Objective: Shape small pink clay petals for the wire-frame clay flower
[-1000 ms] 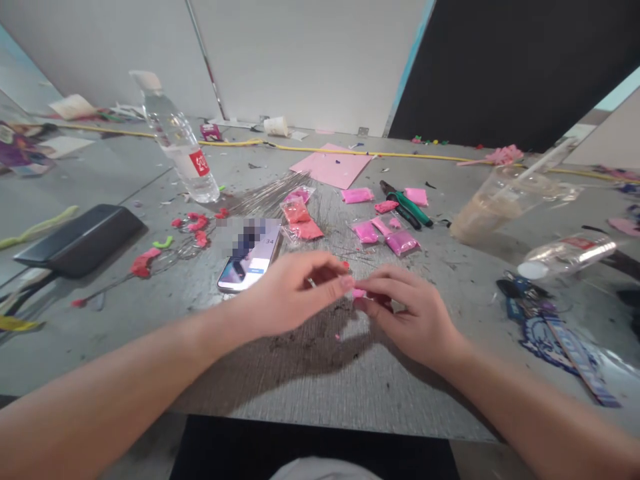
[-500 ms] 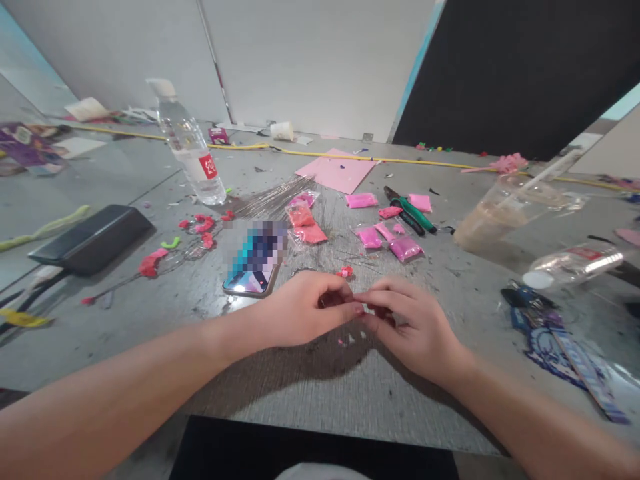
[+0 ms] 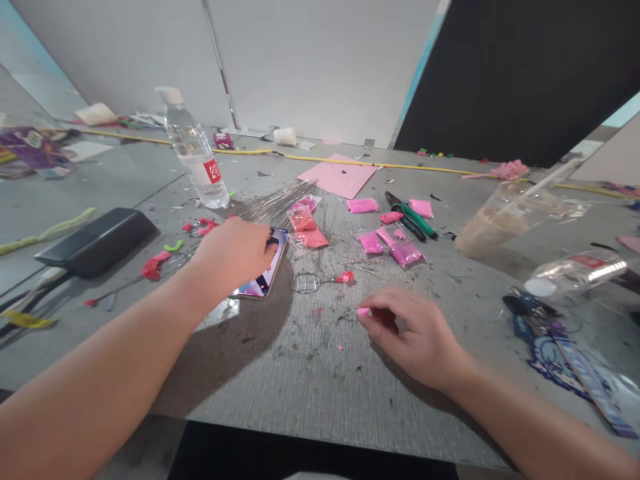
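With our right hand [image 3: 413,333] we pinched a small pink piece [image 3: 363,312] between thumb and forefinger, low over the near part of the table [image 3: 320,400]. Our left hand [image 3: 233,257] was over the phone [image 3: 261,283], its fingers bent; we could not tell whether they touched it or gripped anything. Between our hands lay a wire loop [image 3: 320,282] with a red lump [image 3: 345,277] at its end. Beyond, we had pink packets [image 3: 371,243] near green-handled pliers [image 3: 416,220], and a clear bottle [image 3: 197,160] stood upright past our left hand.
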Tool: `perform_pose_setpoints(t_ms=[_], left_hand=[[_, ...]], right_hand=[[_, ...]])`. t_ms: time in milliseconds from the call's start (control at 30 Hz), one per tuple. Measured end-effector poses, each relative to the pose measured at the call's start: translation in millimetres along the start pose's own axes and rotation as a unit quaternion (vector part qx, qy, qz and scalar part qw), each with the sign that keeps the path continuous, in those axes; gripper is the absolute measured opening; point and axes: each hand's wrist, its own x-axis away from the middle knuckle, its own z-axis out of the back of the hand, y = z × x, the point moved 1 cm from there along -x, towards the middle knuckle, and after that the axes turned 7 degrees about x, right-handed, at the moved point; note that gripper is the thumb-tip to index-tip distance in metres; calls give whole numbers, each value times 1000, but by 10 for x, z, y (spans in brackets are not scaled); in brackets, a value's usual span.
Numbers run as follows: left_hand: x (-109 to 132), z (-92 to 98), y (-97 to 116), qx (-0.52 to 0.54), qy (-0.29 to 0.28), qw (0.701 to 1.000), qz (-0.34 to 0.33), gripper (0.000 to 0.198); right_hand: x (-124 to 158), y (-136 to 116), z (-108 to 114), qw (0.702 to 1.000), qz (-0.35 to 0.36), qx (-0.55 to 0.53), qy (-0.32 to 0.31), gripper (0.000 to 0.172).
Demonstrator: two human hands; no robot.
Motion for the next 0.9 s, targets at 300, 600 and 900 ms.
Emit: perform_pose_setpoints(t_ms=[300, 600, 900], left_hand=[[424, -138, 598, 269, 52, 928, -252, 29], [590, -212, 859, 545, -209, 794, -168, 29], [501, -228, 811, 522, -219, 808, -162, 32]], right_hand=[[-24, 17, -13, 1000, 12, -14, 12, 7], [25, 8, -36, 995, 75, -46, 51, 22], [17, 15, -2, 996, 68, -42, 38, 12]])
